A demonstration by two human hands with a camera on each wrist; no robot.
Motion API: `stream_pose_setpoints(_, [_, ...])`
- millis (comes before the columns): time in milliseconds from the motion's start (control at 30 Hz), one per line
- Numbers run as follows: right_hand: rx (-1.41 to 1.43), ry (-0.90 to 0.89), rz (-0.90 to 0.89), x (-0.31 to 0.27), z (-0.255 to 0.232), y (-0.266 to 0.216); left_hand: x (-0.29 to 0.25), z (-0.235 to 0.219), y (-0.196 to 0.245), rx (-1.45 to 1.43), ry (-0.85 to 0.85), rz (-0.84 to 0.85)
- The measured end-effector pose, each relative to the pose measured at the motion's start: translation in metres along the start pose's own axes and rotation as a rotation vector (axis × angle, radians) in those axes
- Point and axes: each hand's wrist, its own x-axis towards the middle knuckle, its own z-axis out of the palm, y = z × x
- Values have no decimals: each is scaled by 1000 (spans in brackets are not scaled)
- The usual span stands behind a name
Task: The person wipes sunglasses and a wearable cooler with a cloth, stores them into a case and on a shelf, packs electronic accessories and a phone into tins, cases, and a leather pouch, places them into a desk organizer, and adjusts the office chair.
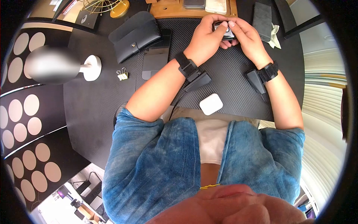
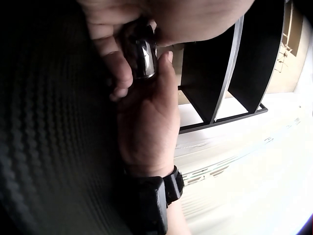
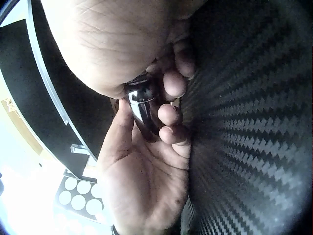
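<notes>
Both hands hold a small glossy black-and-silver object (image 1: 226, 34) with rounded edges, low over the far part of the desk. The left hand (image 1: 207, 39) curls round its left side, thumb on top. From the other side the right hand (image 1: 249, 37) grips it, with its thumb also on the upper face. In the left wrist view, the shiny dark side of the object (image 2: 145, 58) shows between the hands. The right wrist view shows a seam across its curved side (image 3: 143, 102), with fingertips (image 3: 169, 114) against it. Its exact kind I cannot tell.
A white earbud case (image 1: 211, 104) lies near the desk's front edge. To the left are a black pouch (image 1: 136, 37), a dark phone (image 1: 156, 56), a binder clip (image 1: 122, 74) and a white stand (image 1: 92, 68). A wooden tray (image 1: 171, 11) stands behind; a dark slab (image 1: 262, 21) lies right.
</notes>
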Motion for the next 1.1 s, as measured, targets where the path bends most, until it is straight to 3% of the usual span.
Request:
stream_pose_setpoints(567, [-7,7,6,1,0,1,-1,-3,1,-93,-35,-6])
stream_pose_setpoints(867, [6,4,-13,0,1,3,2,-11,1,-200,46,-109])
stream_pose_setpoints(933, [1,13,-35,0,1,3,5,-17,2,-221,-36,-129])
stream_pose_setpoints(1100, [11,11,-7,1,-1,1,4,-8,1,-142,6,-89])
